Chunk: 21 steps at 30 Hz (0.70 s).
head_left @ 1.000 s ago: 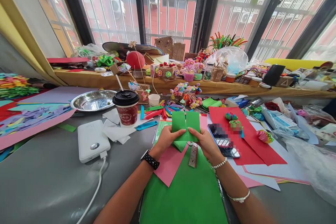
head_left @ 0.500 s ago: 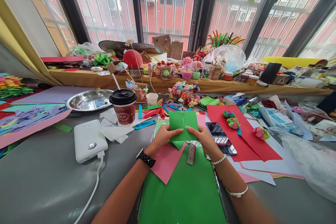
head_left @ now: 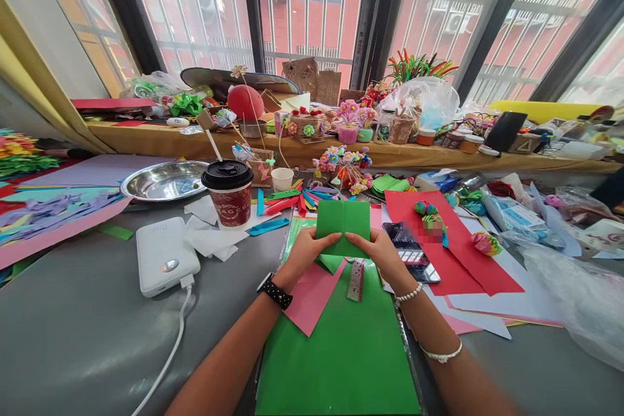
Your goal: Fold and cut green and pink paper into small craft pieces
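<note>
A small green piece of paper (head_left: 343, 221) with a vertical crease down its middle is raised over the stack in front of me. My left hand (head_left: 303, 252) pinches its lower left part, thumb on the near face. On the other side my right hand (head_left: 384, 253) grips the lower right in the same way. Both thumbs point inward; the fingers behind the paper are hidden. Beneath lie a large green sheet (head_left: 341, 357), a pink paper (head_left: 312, 302) and a short ruler (head_left: 355, 281).
To the right are a phone (head_left: 414, 253), red paper (head_left: 463, 260) and crumpled paper balls (head_left: 485, 244). At left stand a lidded cup (head_left: 228, 198), a white power bank (head_left: 166, 257) with its cable, and a metal plate (head_left: 141, 185). Crafts crowd the window ledge (head_left: 195, 149).
The split between two flaps, visible at the paper's top half a second ago, no longer shows; a continuous creased face does. Both hands keep nearly the same place and grip.
</note>
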### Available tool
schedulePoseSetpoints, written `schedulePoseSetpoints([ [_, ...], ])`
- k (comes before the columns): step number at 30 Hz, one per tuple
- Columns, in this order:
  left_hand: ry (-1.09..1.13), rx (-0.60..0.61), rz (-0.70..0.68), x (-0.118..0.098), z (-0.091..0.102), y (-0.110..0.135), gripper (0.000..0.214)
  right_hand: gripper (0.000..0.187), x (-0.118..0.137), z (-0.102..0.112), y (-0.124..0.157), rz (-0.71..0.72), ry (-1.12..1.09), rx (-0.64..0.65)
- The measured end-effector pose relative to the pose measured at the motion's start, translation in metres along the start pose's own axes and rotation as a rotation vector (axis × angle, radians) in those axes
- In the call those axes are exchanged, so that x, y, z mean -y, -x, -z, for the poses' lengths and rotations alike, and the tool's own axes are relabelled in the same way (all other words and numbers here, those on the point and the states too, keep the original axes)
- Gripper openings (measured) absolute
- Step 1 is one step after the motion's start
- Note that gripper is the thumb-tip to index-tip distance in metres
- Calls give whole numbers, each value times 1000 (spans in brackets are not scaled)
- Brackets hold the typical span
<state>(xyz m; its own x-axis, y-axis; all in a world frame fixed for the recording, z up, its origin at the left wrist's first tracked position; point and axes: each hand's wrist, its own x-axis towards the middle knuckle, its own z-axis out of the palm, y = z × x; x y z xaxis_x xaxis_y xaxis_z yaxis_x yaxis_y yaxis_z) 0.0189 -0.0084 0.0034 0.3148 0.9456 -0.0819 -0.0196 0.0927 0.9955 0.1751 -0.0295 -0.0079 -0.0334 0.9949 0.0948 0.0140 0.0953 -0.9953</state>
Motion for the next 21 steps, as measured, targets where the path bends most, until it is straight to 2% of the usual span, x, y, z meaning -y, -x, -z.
schedulePoseSetpoints([
  [6,50,-6,-12,1,-2,1,31,34,0,-1,0,4,13,-16],
  [21,149,-70,16,5,-7,1,27,26,0,-3,1,-64,-206,32],
])
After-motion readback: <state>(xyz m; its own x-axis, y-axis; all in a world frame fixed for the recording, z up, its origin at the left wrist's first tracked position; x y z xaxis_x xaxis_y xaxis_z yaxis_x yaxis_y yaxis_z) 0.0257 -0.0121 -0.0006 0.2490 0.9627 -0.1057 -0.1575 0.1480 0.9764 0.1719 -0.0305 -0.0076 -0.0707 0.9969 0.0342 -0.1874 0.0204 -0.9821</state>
